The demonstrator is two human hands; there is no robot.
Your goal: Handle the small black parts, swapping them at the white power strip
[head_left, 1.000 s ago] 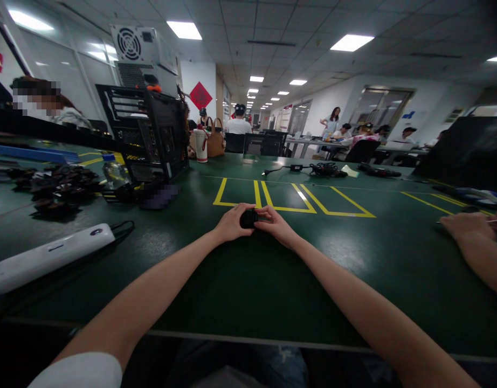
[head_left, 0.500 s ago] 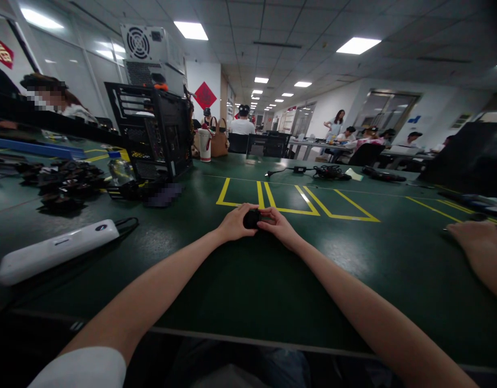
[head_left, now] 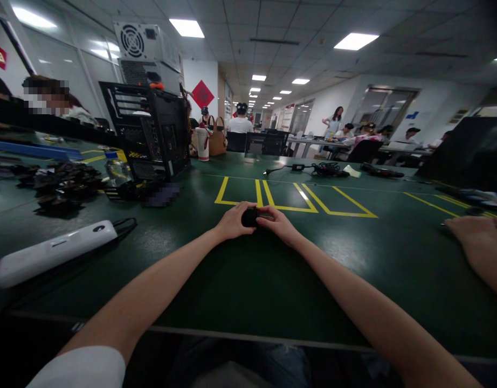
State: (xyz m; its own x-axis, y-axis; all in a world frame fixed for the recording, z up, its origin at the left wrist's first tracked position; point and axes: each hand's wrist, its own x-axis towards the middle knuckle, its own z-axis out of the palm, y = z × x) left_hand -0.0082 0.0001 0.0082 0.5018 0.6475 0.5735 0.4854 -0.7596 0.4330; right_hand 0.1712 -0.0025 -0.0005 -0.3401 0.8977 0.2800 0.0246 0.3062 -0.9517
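Note:
Both my arms stretch forward over a dark green table (head_left: 240,285). My left hand (head_left: 231,222) and my right hand (head_left: 277,223) meet at the middle of the table, fingers curled around a small black object (head_left: 249,217) held between them, just above the surface. I cannot make out what the object is. Yellow taped rectangles (head_left: 281,199) lie just beyond my hands.
A white power strip (head_left: 54,251) lies at left, with a pile of black parts (head_left: 62,186) and an open black computer case (head_left: 151,134) behind it. Cables and a charger (head_left: 325,170) sit far back. Another person's hand (head_left: 470,231) rests at right. People sit at distant tables.
My hands stay together on the small black object with barely any shift. The view has wobbled slightly, and the other person's hand at right has moved a little.

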